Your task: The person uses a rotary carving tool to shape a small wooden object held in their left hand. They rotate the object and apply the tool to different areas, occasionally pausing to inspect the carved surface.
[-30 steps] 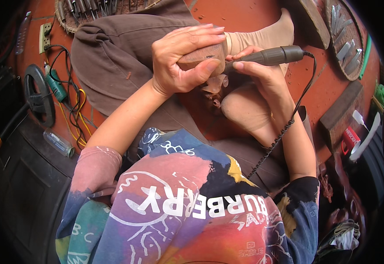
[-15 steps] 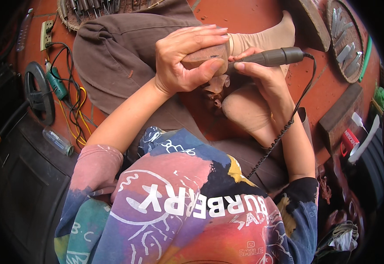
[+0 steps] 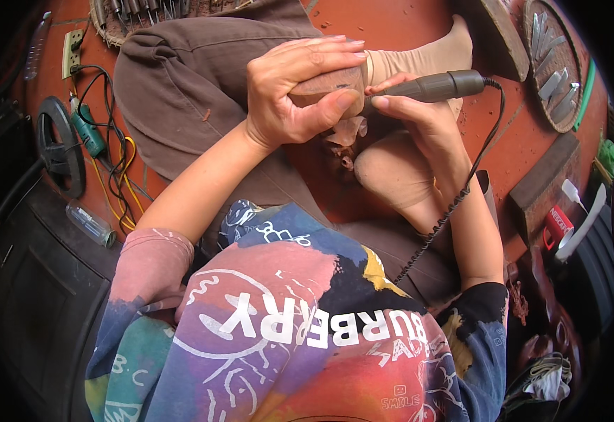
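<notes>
A rounded brown block, apparently wood (image 3: 329, 84), is gripped from above and the side by my left hand (image 3: 294, 91), thumb on its near face and fingers over its far edge. My right hand (image 3: 423, 116) closes around a dark grey power carving handpiece (image 3: 437, 87), held almost level. Its front end meets the right side of the block; the tip is hidden by the fingers and block. A coiled black cord (image 3: 442, 221) runs from its rear end down past my right forearm. Curled brown shavings (image 3: 346, 144) lie just below the block, between my legs.
A woven tray of carving tools (image 3: 149, 13) lies at the far left, another tray of metal blades (image 3: 553, 67) at the right. Wooden blocks (image 3: 542, 179) stand on the red tile floor. Tangled cables (image 3: 113, 141), a power strip (image 3: 72, 53) and a clear bottle (image 3: 90, 224) are on the left.
The handpiece's rear end has shifted slightly up and left, with my right hand moving a little with it. My left hand keeps its grip on the block.
</notes>
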The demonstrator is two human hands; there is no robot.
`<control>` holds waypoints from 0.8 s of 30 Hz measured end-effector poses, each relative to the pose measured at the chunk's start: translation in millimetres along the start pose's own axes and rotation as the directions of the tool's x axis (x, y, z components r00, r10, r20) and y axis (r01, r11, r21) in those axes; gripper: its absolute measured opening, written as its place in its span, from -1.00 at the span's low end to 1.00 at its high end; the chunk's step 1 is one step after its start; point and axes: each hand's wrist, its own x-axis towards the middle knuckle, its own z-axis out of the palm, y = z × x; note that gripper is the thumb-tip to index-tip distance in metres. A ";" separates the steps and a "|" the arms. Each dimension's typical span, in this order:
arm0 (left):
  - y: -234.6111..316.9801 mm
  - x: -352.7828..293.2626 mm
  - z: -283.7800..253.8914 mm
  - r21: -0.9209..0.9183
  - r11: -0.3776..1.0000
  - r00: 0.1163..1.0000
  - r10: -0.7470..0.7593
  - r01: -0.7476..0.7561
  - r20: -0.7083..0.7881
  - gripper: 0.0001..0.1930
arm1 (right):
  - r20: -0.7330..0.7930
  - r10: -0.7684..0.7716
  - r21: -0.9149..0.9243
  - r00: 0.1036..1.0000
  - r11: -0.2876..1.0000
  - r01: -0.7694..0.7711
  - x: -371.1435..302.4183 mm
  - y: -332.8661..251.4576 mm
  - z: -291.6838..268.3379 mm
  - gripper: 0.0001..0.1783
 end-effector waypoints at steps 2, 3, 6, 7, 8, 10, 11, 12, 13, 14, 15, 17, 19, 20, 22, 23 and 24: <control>-0.2 -0.2 0.4 -0.001 1.000 1.000 0.003 -0.003 0.000 -0.50 | -0.004 -0.002 -0.019 1.000 1.000 0.001 -0.5 0.0 0.3 -0.81; -0.2 -0.1 -0.2 -0.001 1.000 1.000 0.005 -0.005 0.001 -0.50 | 0.010 -0.013 -0.020 1.000 1.000 0.013 -0.5 -0.2 0.0 -0.81; 0.3 0.1 -0.3 -0.002 1.000 1.000 0.005 -0.005 0.004 -0.50 | 0.020 0.015 -0.019 1.000 1.000 -0.015 0.2 -3.0 -1.5 -0.80; 0.4 0.0 -0.4 -0.002 1.000 1.000 0.004 -0.004 0.005 -0.50 | 0.019 0.035 -0.017 0.999 0.999 -0.035 0.7 -4.2 -1.7 -0.80; -0.1 0.2 -1.1 -0.001 1.000 1.000 0.006 -0.006 0.005 -0.50 | 0.015 0.020 -0.015 1.000 1.000 -0.020 1.9 -5.0 -0.1 -0.82; -1.7 0.3 -1.2 -0.003 1.000 1.000 0.010 -0.010 0.006 -0.51 | 0.001 -0.007 -0.013 1.000 1.000 0.007 3.1 -5.1 3.5 -0.84; -1.6 0.3 -0.4 -0.005 1.000 1.000 0.010 -0.009 0.005 -0.51 | -0.003 0.012 0.000 1.000 1.000 -0.012 3.3 -4.5 2.2 -0.81; -1.5 0.4 0.1 -0.006 1.000 1.000 0.010 -0.010 0.004 -0.51 | -0.006 0.030 0.014 1.000 0.999 -0.030 4.3 -3.9 0.6 -0.78; -1.4 0.5 0.6 -0.007 1.000 1.000 0.010 -0.010 0.003 -0.51 | -0.009 0.048 0.027 0.999 0.999 -0.047 5.3 -3.3 -0.7 -0.74; -1.4 0.5 0.8 -0.008 1.000 1.000 0.011 -0.011 0.004 -0.51 | 0.002 0.035 0.014 0.999 0.999 -0.035 6.2 -3.0 -1.3 -0.74; -1.6 0.8 0.4 -0.009 1.000 1.000 0.011 -0.011 0.004 -0.52 | 0.013 0.021 0.002 1.000 1.000 -0.021 7.4 -3.2 -1.4 -0.73; -1.3 0.7 0.1 -0.005 1.000 1.000 0.013 -0.013 0.006 -0.52 | 0.034 0.016 -0.027 0.999 1.000 -0.015 8.7 -2.7 -2.9 -0.73; -0.8 0.7 -0.3 0.004 1.000 1.000 0.015 -0.015 0.011 -0.52 | 0.056 0.032 -0.060 0.998 0.998 -0.029 9.2 -1.4 -5.9 -0.73; -0.5 0.9 -0.8 0.007 1.000 1.000 0.018 -0.018 0.011 -0.52 | 0.045 0.023 -0.044 0.999 0.999 -0.021 9.3 -3.2 -4.1 -0.75; -0.4 1.0 -0.4 0.007 1.000 1.000 0.021 -0.021 0.010 -0.51 | 0.017 0.010 -0.016 1.000 1.000 -0.010 8.7 -8.8 1.1 -0.80; -0.6 1.2 -0.4 0.007 1.000 1.000 0.020 -0.020 0.007 -0.51 | 0.015 0.025 -0.007 1.000 1.000 -0.025 9.4 -9.8 1.6 -0.80; -0.5 1.3 -0.6 0.007 1.000 1.000 0.020 -0.020 0.004 -0.51 | 0.012 0.040 0.002 0.999 0.999 -0.040 10.4 -10.5 1.6 -0.79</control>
